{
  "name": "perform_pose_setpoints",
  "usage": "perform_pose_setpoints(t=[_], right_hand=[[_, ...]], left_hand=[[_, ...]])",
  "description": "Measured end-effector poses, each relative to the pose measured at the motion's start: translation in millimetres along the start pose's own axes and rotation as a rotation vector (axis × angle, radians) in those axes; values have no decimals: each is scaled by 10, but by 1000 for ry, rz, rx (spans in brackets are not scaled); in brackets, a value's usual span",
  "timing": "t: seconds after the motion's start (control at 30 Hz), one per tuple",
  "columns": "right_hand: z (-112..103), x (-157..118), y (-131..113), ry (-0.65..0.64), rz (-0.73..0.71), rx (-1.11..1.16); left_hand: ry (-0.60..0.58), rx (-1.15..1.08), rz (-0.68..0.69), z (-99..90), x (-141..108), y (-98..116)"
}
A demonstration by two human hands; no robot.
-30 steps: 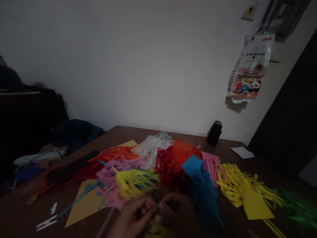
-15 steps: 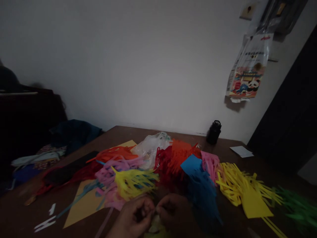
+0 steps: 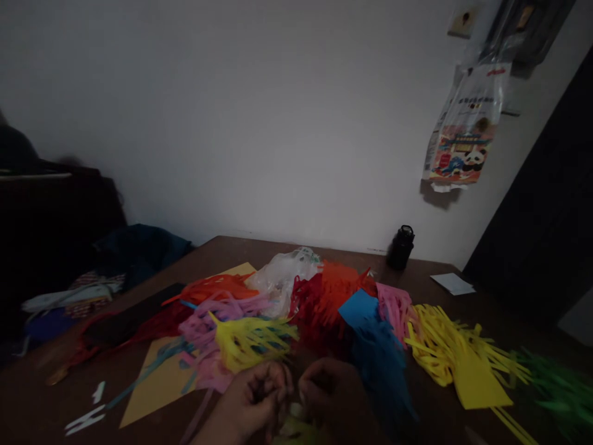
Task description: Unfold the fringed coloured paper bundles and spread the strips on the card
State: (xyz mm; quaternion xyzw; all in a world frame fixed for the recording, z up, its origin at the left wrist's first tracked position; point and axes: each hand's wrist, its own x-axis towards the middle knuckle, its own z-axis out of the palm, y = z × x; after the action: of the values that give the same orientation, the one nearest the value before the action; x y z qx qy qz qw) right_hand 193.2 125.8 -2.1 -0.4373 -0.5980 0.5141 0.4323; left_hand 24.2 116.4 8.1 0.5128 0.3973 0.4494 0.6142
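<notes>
At the bottom centre my left hand point(image 3: 254, 398) is closed, thumb and fingertips pinched together. A small gap parts it from my right hand point(image 3: 336, 395), which is dark and also curled into a pinch. What either pinch holds is too small and dim to make out. Just below and between the fingertips shows a pale yellow-green piece point(image 3: 296, 428), partly hidden by the hands. Beyond the left hand lies a yellow fringed paper bundle point(image 3: 250, 340). A blue fringed paper bundle point(image 3: 377, 352) lies beside the right hand.
Red point(image 3: 308, 309), orange point(image 3: 340, 287) and pink strips point(image 3: 217, 315) lie around a clear plastic bag point(image 3: 287, 272). To the right are yellow fringed paper point(image 3: 467, 358) and green strips point(image 3: 556, 389). A black lantern-like object point(image 3: 401, 248) stands near the wall.
My hands have drawn slightly apart, the left one shifting a little left and the right one a little right. The paper bundles have stayed in place.
</notes>
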Motion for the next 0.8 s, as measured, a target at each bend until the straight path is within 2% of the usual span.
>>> perform_pose_setpoints(t=[0.1,0.23,0.3,0.4,0.5,0.6,0.7,0.8], right_hand=[[30,-22,26,31,-96,-160],[48,-56,32,60,-158,-320],[-10,-18,8,35,-151,-344],[-224,191,-64,-1,-131,-367],[-497,517,-148,-20,-114,-368],[-676,751,-189,-35,-104,-373],[-738,800,-170,-43,-102,-377],[-754,767,-131,-41,-105,-379]], left_hand=[[-23,-160,-55,35,9,-49],[33,-338,-158,104,-40,-10],[46,-414,-207,132,-66,22],[46,-491,-249,150,-78,36],[36,-470,-242,130,-62,0],[-19,-386,-274,75,-34,-67],[-55,-290,-273,17,-13,-116],[-42,-248,-255,-11,-8,-115]])
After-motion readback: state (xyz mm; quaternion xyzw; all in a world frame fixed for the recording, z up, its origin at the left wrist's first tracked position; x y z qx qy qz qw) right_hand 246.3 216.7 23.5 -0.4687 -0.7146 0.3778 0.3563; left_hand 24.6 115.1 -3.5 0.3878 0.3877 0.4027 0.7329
